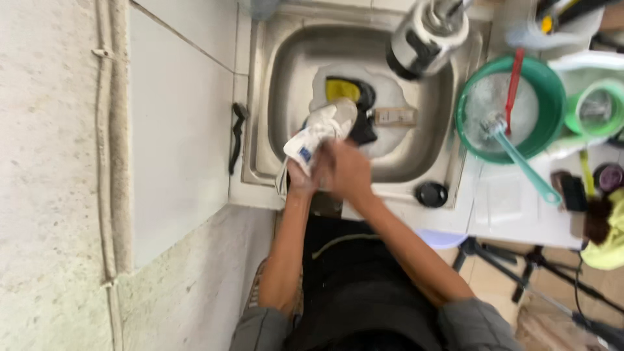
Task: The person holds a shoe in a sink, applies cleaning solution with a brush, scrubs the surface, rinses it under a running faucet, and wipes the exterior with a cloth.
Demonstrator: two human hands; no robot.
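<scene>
While the head camera looks straight down, both hands meet at the near rim of the rectangular stainless-steel sink [260, 97], kept over the basin so that drips and suds fall inside it. The left hand [300, 177] is closed around the lower end of a white fabric shoe with a small blue patch [322, 133], holding it steady with its other end pointing out over the soapy water. The right hand [348, 170] is curled and pressed against the same shoe from the other side; blur hides whether it grips the shoe itself or something small against it.

Deeper in the basin, a yellow-and-black object [348, 91] and a dark cloth-like piece [363, 130] lie in white foam, within easy reach. A small pale rectangular block with markings [394, 116] rests in the foam just right of them.

On the desk to the right, a round green plastic basin [549, 97] holds a teal long-handled brush [520, 156] and a red stick, close beside the sink. A black round stopper [431, 194] sits on the sink's front ledge.
</scene>
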